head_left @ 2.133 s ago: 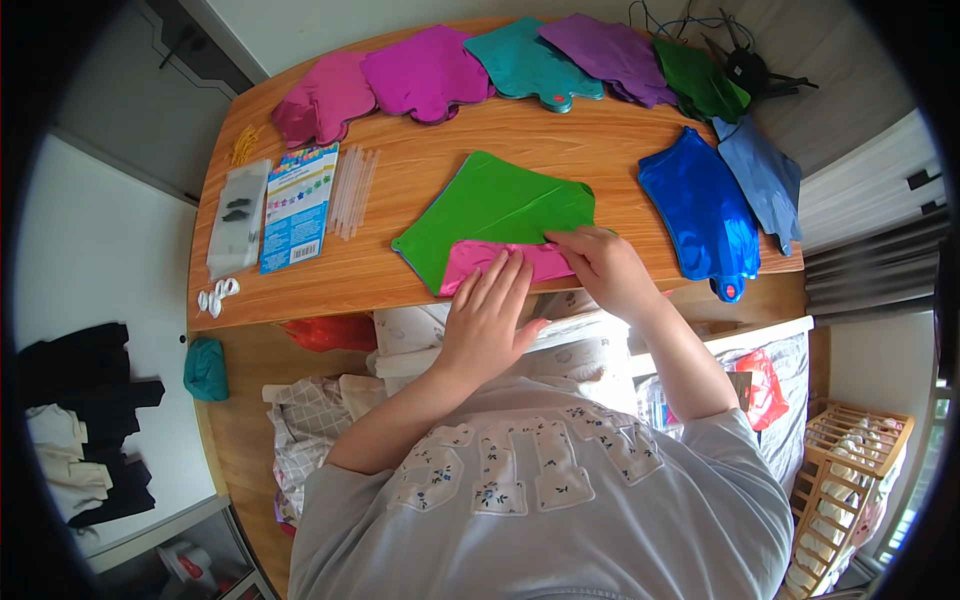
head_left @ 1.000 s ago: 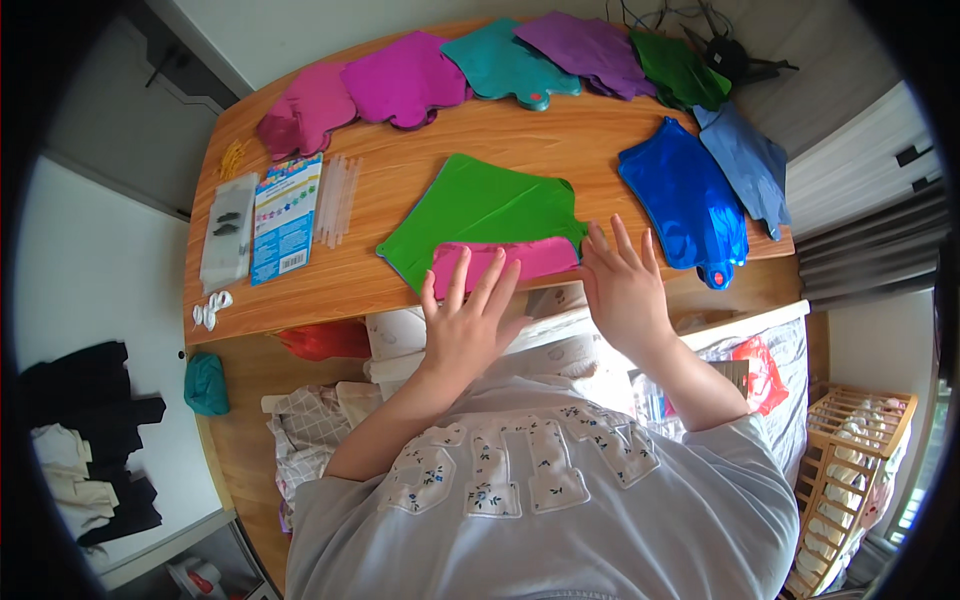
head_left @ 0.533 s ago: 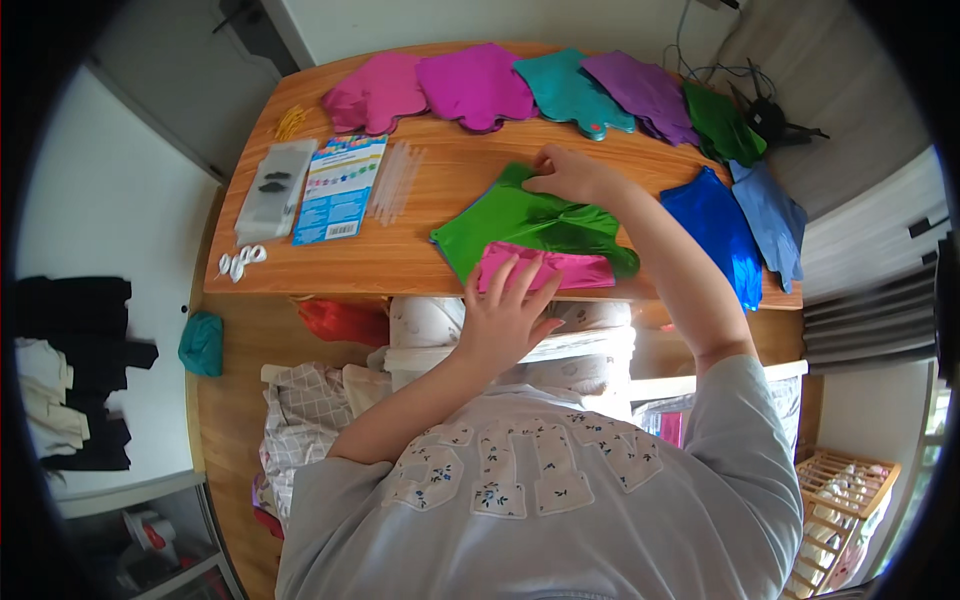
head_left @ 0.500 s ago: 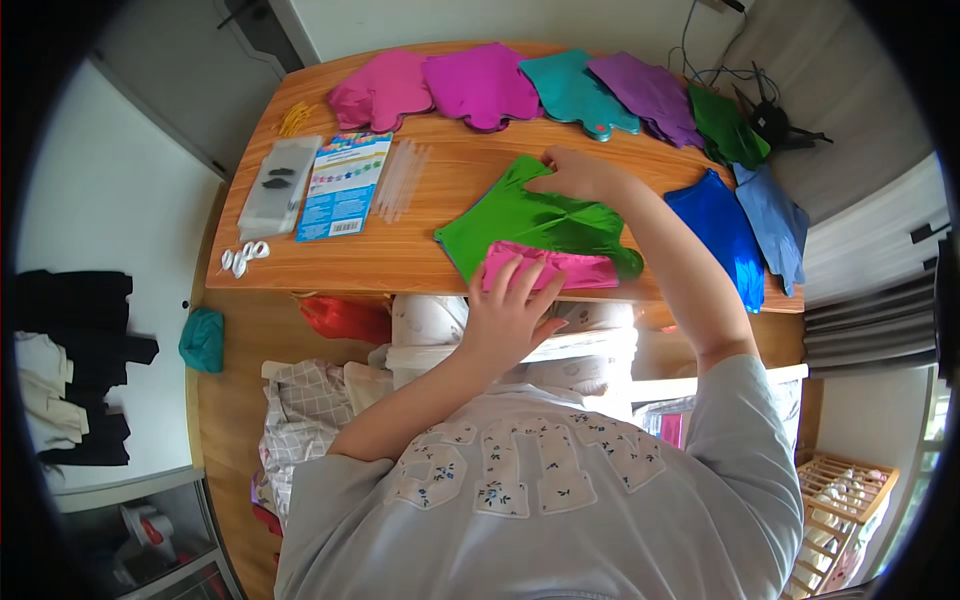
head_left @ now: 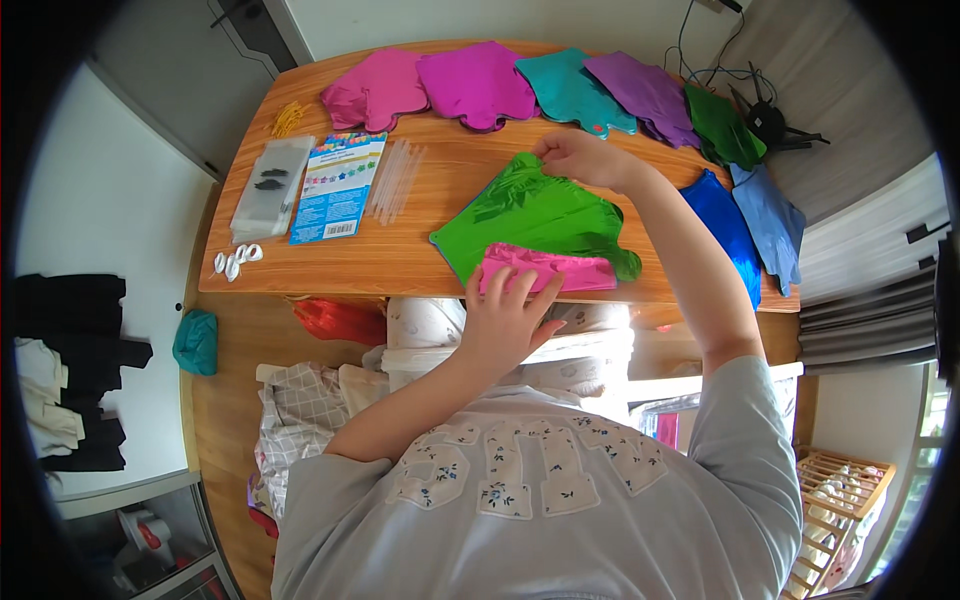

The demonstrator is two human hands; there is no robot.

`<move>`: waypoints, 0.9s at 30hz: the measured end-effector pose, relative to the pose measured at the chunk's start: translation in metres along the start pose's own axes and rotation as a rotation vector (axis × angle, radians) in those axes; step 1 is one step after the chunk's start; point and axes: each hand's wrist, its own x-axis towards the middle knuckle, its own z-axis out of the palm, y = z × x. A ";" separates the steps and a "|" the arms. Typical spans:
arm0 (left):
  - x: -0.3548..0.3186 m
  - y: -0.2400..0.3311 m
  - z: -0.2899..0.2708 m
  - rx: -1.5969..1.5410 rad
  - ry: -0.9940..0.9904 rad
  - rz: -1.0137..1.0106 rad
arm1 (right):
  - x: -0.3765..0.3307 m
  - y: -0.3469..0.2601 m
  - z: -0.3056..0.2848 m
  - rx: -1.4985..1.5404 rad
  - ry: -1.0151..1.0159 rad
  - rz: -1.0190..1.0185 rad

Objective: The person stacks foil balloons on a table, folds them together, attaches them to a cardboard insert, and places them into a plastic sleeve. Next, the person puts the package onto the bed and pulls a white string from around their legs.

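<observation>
At frame centre, the left hand (head_left: 508,312) lies flat, fingers spread, on a pink balloon (head_left: 545,270), hiding its near edge. The right hand (head_left: 575,157) pinches the green balloon (head_left: 535,215)'s far edge.

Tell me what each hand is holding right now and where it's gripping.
The right hand pinches the far top edge of the green foil balloon. The left hand lies flat on the folded pink foil balloon, pressing rather than gripping it.

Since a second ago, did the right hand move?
Yes. The right hand went from the near table edge, beside the pink foil, to the green foil's far edge.
</observation>
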 end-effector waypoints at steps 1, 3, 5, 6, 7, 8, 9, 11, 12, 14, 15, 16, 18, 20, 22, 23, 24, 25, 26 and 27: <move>-0.001 0.000 0.000 -0.001 -0.003 -0.003 | -0.003 -0.002 0.002 0.002 -0.004 0.002; -0.001 -0.001 0.001 0.025 -0.006 0.002 | -0.015 -0.003 0.007 -0.042 0.066 -0.171; -0.002 -0.002 0.002 0.016 -0.002 -0.008 | -0.038 -0.013 0.020 -0.183 0.141 -0.251; -0.003 -0.003 0.002 0.008 0.004 -0.017 | -0.050 -0.016 0.030 -0.325 0.219 -0.334; -0.002 -0.003 0.003 0.008 0.003 -0.018 | -0.064 -0.013 0.040 -0.439 0.242 -0.451; -0.003 -0.003 0.005 0.025 -0.001 -0.014 | -0.079 -0.009 0.051 -0.553 0.263 -0.567; -0.003 -0.002 0.006 0.042 -0.006 -0.010 | -0.091 -0.010 0.062 -0.582 0.284 -0.633; -0.002 -0.001 0.006 0.023 0.005 -0.016 | -0.103 0.001 0.081 -0.589 0.302 -0.682; -0.002 -0.001 0.006 0.007 0.019 -0.021 | -0.107 0.005 0.088 -0.598 0.320 -0.735; -0.005 -0.001 0.009 0.028 0.043 -0.002 | -0.110 0.007 0.095 -0.571 0.340 -0.699; -0.006 -0.001 0.009 0.035 0.037 -0.003 | -0.108 0.010 0.096 -0.523 0.365 -0.698; -0.005 -0.002 0.008 0.041 0.031 -0.002 | -0.106 0.014 0.097 -0.476 0.391 -0.696; -0.003 -0.001 0.002 0.030 0.008 0.014 | -0.105 0.021 0.098 -0.467 0.409 -0.670; -0.002 -0.001 -0.002 -0.003 -0.049 0.004 | -0.104 0.023 0.098 -0.457 0.419 -0.654; -0.005 -0.002 0.000 -0.022 -0.033 0.015 | -0.104 0.021 0.098 -0.459 0.419 -0.649; -0.007 -0.002 0.000 -0.044 -0.015 0.025 | -0.104 0.021 0.098 -0.457 0.418 -0.650; -0.009 -0.004 -0.001 -0.042 -0.016 0.024 | -0.104 0.021 0.098 -0.456 0.421 -0.653; -0.011 -0.005 -0.002 -0.039 -0.009 0.030 | -0.104 0.022 0.098 -0.454 0.425 -0.653; -0.013 -0.006 -0.004 -0.036 -0.002 0.036 | -0.105 0.022 0.099 -0.451 0.424 -0.652; -0.015 -0.007 -0.007 -0.040 -0.034 0.004 | -0.105 0.023 0.100 -0.477 0.426 -0.643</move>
